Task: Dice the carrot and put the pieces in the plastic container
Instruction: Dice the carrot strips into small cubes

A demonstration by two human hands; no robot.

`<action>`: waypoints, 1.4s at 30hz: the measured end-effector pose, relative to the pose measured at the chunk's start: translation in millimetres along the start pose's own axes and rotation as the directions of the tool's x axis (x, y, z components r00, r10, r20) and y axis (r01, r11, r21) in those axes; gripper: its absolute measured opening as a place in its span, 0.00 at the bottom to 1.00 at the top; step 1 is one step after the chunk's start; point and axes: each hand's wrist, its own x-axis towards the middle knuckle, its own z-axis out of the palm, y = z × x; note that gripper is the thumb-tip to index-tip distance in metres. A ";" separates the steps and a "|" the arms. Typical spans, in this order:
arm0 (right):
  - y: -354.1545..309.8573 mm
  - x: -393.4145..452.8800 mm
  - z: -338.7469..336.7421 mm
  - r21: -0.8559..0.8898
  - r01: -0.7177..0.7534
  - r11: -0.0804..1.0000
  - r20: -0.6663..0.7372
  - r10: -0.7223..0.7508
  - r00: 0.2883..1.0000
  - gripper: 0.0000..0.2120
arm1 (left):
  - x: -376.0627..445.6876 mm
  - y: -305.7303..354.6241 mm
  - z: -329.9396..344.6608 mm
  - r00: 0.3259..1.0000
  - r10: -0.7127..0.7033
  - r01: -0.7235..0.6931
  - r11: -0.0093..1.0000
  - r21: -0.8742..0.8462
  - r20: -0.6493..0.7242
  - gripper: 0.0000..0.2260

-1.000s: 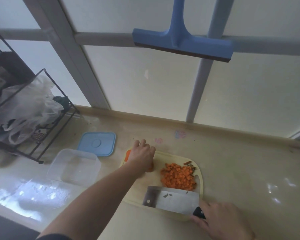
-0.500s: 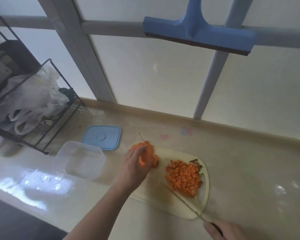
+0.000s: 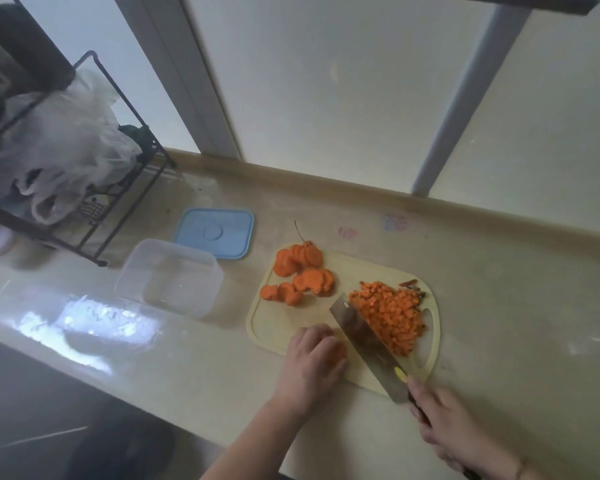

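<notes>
Counter: a glossy beige countertop (image 3: 499, 306) runs across the view, with a raised lip along its back edge; bright patches of light reflect off its near left part.
Window: large frosted white panes (image 3: 326, 81) fill the wall behind the counter, divided by pale grey frame bars (image 3: 465, 98) that slant through the view.
Light: soft, even daylight comes through the panes.
Rack: a black wire rack (image 3: 118, 188) stands on the counter at far left, holding crumpled translucent plastic bags (image 3: 63, 147).
Marks: faint pink and blue smudges (image 3: 394, 223) sit on the counter near the back lip.
Floor: a dark, blurred area lies below the counter's front edge at lower left.
</notes>
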 end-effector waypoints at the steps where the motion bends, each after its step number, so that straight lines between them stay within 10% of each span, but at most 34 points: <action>1: -1.9 -0.7 0.3 0.025 -0.007 1.000 -0.004 0.008 1.000 0.28 | -0.3 1.1 1.9 1.000 0.015 -0.015 1.000 0.024 -0.026 0.09; 10: -4.9 -8.7 18.9 -0.239 0.227 0.944 -0.115 -0.260 0.959 0.12 | -3.2 4.3 1.6 0.988 0.153 -0.152 0.988 0.024 -0.010 0.06; 17: 12.2 -6.8 13.6 -0.259 0.239 0.936 -0.141 -0.281 0.949 0.39 | -6.5 0.6 1.4 0.990 0.142 -0.143 0.989 0.031 0.015 0.09; 42: -3.2 15.5 8.0 -0.272 0.267 0.924 -0.097 -0.303 0.948 0.36 | -9.1 3.4 -0.1 0.995 0.092 -0.091 0.995 0.038 -0.044 0.06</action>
